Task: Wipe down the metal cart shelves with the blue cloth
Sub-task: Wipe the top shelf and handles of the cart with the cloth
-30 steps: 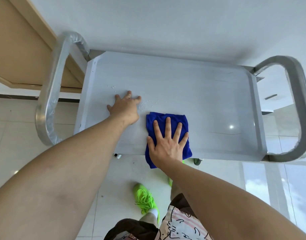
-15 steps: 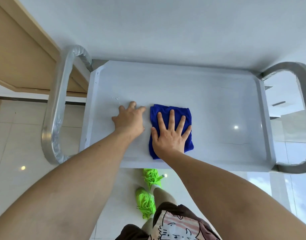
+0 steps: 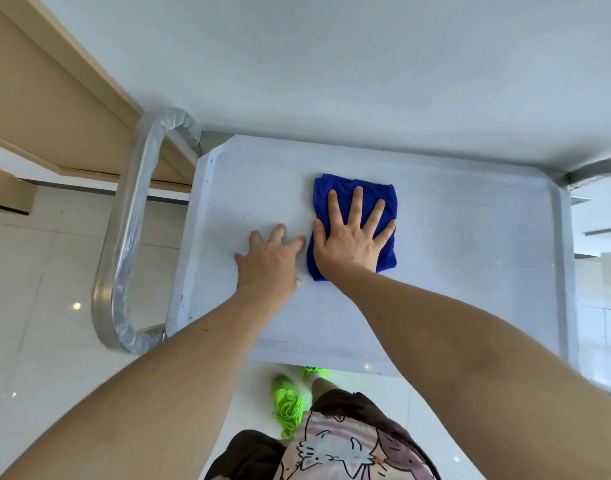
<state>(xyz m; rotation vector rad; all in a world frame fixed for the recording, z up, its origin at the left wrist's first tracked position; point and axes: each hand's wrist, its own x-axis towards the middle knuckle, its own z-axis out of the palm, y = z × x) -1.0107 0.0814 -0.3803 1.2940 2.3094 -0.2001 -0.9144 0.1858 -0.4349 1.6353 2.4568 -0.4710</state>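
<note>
— Blue cloth [image 3: 354,188]: folded, flat on the cart's top shelf [image 3: 470,254]; pinned under the right hand [image 3: 349,239], fingers spread wide, gripping nothing.

— Left hand [image 3: 267,259]: just beside, palm down on bare shelf; fingers loosely spread, empty.

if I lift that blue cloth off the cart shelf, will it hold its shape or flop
Probably flop: the blue cloth lies folded with soft, rumpled edges under the right hand. It looks light, like thin terry. On the smooth shelf it likely slides easily when pushed flat.
</note>
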